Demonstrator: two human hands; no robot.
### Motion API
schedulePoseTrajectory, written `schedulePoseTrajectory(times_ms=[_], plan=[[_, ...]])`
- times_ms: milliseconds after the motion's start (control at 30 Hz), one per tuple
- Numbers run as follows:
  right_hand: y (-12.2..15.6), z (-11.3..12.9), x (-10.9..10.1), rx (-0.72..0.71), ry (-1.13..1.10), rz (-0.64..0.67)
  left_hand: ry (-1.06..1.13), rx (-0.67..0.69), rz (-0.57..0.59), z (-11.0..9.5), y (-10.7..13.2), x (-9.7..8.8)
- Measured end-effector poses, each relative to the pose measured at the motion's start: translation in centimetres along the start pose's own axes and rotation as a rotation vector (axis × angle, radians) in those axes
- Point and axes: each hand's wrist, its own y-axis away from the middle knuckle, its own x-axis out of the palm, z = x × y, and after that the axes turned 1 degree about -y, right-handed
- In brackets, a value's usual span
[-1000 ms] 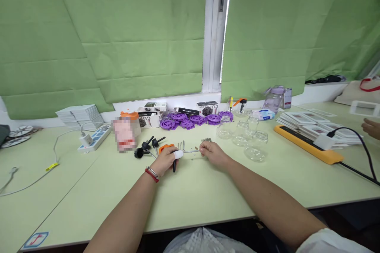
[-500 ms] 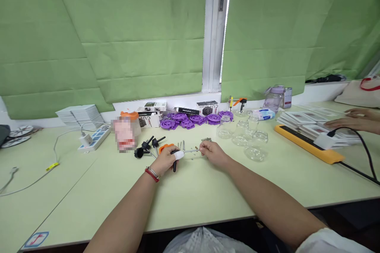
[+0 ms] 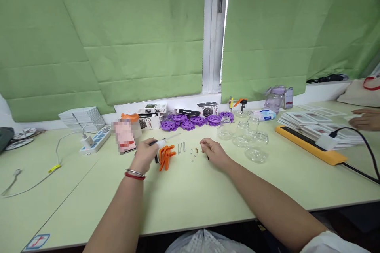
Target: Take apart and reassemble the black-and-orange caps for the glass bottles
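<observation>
Left hand at frame centre grips a T-handled driver just above the orange parts, right hand rests loosely curled, holding nothing visible, beside tiny screws — best keep the shaft steady and the screws corralled.

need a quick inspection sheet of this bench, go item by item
surface: pale green table, bare in front of the person.
job's things: T-handle driver in the left hand; orange clamp beside that hand; metal pins and small screws loose on the table.
clutter: purple discs, glass jars, boxes, card stacks, water bottle.
grippers: left hand closed on the driver; right hand rests by the screws, whether it holds anything cannot be told.
cables: white power strip with cord; orange strip with black cable.
surroundings: green blinds; another person's hand at far right.
</observation>
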Motion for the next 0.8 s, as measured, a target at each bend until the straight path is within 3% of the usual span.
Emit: schedulePoseTrajectory(times_ms=[100,167,233,300,367,500,800], plan=[[-0.4,-1.0,-0.2,0.047,0.048,-0.044,-0.116,0.065,-0.113,0.3,-0.5,-4.7],[-0.7,-1.5,-0.3,0.061,0.086,-0.058,-0.361,0.062,-0.211,1.6,-0.8,-7.9],[-0.8,-1.7,-0.2,0.055,0.158,-0.054,-0.640,-0.067,-0.272,3.5,-0.9,-10.6],[-0.9,-1.6,0.0,0.021,0.267,-0.027,-0.857,-0.219,-0.251,5.4,-0.8,-12.2],[-1.0,-1.3,0.3,-0.050,0.394,0.022,-0.940,-0.324,-0.216,7.1,-0.6,-12.9],[-1.1,-0.9,1.0,-0.184,0.653,0.166,-0.981,-0.423,-0.127,9.0,-0.7,-12.4],[-1.0,-1.1,1.1,-0.204,0.784,0.204,-1.013,-0.420,-0.091,8.6,-0.2,-11.8]])
